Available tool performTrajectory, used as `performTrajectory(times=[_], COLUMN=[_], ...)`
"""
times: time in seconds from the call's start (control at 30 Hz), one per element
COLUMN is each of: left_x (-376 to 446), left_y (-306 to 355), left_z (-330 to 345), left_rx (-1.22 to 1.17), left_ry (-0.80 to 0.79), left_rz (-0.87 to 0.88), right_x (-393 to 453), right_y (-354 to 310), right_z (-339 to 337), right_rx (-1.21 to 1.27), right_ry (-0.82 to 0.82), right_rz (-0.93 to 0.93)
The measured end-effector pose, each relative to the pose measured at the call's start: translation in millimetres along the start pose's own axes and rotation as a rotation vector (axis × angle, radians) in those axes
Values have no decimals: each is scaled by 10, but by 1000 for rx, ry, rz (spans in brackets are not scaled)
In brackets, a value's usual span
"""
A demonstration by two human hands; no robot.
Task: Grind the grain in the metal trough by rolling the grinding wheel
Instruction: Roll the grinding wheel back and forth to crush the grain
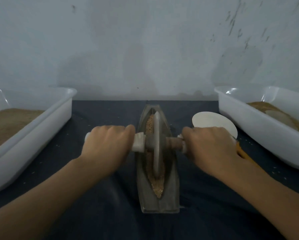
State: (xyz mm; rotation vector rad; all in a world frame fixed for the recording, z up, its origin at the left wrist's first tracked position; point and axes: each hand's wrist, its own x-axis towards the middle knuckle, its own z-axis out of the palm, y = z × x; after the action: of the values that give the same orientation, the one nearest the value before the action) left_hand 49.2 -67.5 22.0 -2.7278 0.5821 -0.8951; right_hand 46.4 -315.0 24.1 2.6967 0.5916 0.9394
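Both forearms reach in from the bottom edge over a dark cloth (100, 118) that covers the table. Against the pale wall (145, 40) behind, two white tubs flank the work: the left tub (46, 129) holds a bed of brown meal, the right tub (259, 132) holds a thinner brown layer. Between them, lengthwise toward the wall, lies the metal trough (142, 193), boat-shaped, with tan grain (158, 187) along its groove. Standing on edge in that groove, upright among the grain, is the grey wheel (156, 144); its axle (174, 142) crosses the trough. The left hand (109, 142) is clenched round the white-wrapped left handle, fingers curled over the top. The right hand (211, 146) grips the right handle the same way, knuckles up, just beside the bare brown part of the axle. A white disc (214, 122) lies on the cloth behind the right hand, near the right tub. Loose specks dot the cloth.
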Motion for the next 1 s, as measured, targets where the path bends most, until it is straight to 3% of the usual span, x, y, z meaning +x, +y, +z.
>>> performTrajectory(times=[0.1,0.4,0.57,0.73,0.9,1.0], left_x=[-192,562,358,-265,-238,28], left_y=[3,-56,-66,40,44,-28], left_z=[-124,409,217,-280,-129,220], left_rx=[-57,110,34,-71,-74,-24], left_ry=[39,4,-84,37,-31,8], left_rz=[45,-174,-122,40,-47,-106], right_x=[-176,644,336,-212,-75,271], right_y=[-6,122,64,-46,-53,6], right_z=[-63,542,332,-169,-76,202], right_rx=[45,-70,-29,-7,-39,-78], right_ry=[7,-128,-103,-1,-58,-49], right_rz=[-16,155,80,8,13,43])
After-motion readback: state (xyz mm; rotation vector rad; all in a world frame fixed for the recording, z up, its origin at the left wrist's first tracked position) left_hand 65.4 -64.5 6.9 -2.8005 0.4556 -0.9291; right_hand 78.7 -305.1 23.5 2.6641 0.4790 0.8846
